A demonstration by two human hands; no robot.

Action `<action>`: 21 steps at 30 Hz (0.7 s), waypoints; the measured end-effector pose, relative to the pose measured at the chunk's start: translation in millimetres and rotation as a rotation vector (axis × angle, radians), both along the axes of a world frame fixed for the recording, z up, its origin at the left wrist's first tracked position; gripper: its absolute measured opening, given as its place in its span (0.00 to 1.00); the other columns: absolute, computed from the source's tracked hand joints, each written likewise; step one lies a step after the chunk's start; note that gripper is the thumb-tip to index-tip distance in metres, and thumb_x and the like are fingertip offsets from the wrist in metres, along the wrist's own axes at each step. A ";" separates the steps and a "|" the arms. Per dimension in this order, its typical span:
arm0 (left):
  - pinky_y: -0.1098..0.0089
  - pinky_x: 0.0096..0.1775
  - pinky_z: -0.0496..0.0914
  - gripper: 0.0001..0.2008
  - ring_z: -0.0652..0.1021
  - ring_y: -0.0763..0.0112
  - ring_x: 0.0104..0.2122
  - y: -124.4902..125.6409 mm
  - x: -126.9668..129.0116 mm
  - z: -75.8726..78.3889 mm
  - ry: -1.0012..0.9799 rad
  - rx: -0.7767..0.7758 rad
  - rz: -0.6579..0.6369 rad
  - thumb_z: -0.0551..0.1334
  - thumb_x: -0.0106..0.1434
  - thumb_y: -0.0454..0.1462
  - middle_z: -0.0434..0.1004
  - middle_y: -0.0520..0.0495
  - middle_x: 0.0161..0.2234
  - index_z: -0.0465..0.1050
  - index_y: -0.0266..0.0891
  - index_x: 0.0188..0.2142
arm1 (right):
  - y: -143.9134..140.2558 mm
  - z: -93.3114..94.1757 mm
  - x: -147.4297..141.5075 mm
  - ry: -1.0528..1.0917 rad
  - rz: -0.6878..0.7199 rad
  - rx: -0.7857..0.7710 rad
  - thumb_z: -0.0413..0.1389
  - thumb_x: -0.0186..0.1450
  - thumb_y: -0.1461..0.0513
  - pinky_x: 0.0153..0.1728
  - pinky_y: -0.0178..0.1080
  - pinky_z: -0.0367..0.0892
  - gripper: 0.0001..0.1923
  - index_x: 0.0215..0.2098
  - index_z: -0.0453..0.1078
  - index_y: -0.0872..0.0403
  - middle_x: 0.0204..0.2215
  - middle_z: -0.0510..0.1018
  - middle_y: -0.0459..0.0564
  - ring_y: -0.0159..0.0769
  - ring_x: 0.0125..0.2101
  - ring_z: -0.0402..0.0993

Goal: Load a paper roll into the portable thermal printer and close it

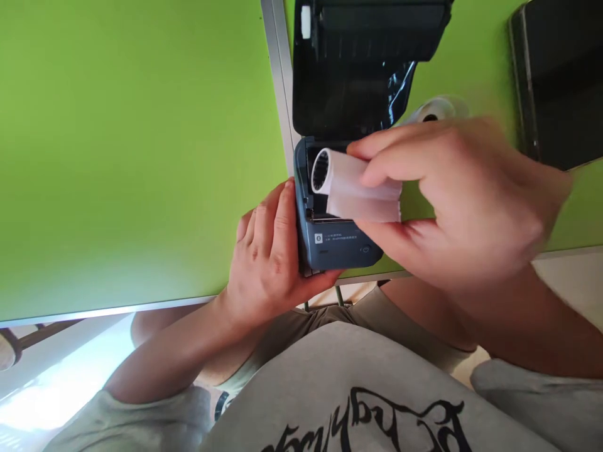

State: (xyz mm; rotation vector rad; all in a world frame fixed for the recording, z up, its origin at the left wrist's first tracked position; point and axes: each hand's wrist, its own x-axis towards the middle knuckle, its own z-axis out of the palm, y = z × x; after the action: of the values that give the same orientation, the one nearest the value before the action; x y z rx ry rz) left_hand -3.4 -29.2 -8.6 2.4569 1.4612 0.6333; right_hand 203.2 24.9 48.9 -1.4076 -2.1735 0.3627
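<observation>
My right hand [452, 201] is pinched on a white paper roll [351, 185], thumb underneath and fingers over the top, so the grip is closed on it and a loose flap of paper hangs from under my fingertips. I hold the roll just above the open paper bay of a small dark grey printer [330, 232], with the roll's hollow core end facing left; whether it already touches the bay I cannot tell. My left hand [268, 251] is clasped against the printer's left side, fingers pressed flat along its casing and the palm at its near corner, steadying it at the table edge. The printer's black lid [348, 69] stands flipped open behind the bay, tilted away from me. The printer sits on a bright green table [141, 157], right beside a pale metal strip [280, 81] that runs across the surface. Behind my right hand a second white roll [436, 110] lies on the table, partly hidden, and a dark flat device [560, 75] rests at the far right corner
</observation>
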 end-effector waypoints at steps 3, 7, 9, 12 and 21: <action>0.59 0.56 0.68 0.55 0.75 0.47 0.57 0.3 0.4 1.1 0.005 -0.011 -0.005 0.60 0.63 0.65 0.69 0.24 0.62 0.50 0.22 0.71 | -0.1 -2.5 -3.0 -0.087 0.050 0.162 0.59 0.64 0.69 0.42 0.43 0.71 0.06 0.36 0.70 0.51 0.43 0.84 0.41 0.38 0.42 0.83; 0.60 0.57 0.67 0.54 0.75 0.47 0.58 0.9 0.6 1.7 0.021 -0.009 -0.011 0.58 0.64 0.65 0.69 0.24 0.62 0.52 0.20 0.69 | 1.9 -6.8 -1.4 -0.042 0.086 0.173 0.59 0.63 0.68 0.43 0.45 0.72 0.06 0.35 0.69 0.52 0.41 0.84 0.41 0.39 0.40 0.83; 0.61 0.58 0.67 0.54 0.75 0.48 0.58 0.9 0.8 1.4 0.022 -0.002 -0.008 0.59 0.64 0.65 0.69 0.25 0.62 0.52 0.20 0.69 | 3.2 -6.7 1.2 -0.032 0.107 0.171 0.60 0.63 0.67 0.43 0.46 0.72 0.05 0.33 0.69 0.53 0.39 0.84 0.42 0.41 0.39 0.82; 0.61 0.59 0.66 0.54 0.75 0.49 0.59 0.6 1.0 0.7 0.017 0.012 -0.005 0.60 0.63 0.65 0.70 0.26 0.62 0.52 0.21 0.70 | 4.8 -7.3 6.9 -0.067 0.159 0.195 0.61 0.62 0.66 0.45 0.47 0.70 0.05 0.34 0.70 0.51 0.40 0.83 0.43 0.41 0.41 0.80; 0.59 0.56 0.69 0.56 0.75 0.47 0.58 -1.2 1.0 -1.7 -0.008 0.010 0.008 0.61 0.62 0.65 0.69 0.27 0.63 0.49 0.25 0.72 | 6.2 -19.2 16.8 -0.060 0.237 0.292 0.62 0.61 0.64 0.47 0.46 0.62 0.07 0.36 0.70 0.50 0.37 0.82 0.39 0.39 0.47 0.78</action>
State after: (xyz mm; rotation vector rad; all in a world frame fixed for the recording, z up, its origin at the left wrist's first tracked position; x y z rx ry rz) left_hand -2.4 -30.4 -10.3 2.4547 1.4692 0.6528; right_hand 220.0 31.1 29.7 -1.0178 -2.3369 0.0802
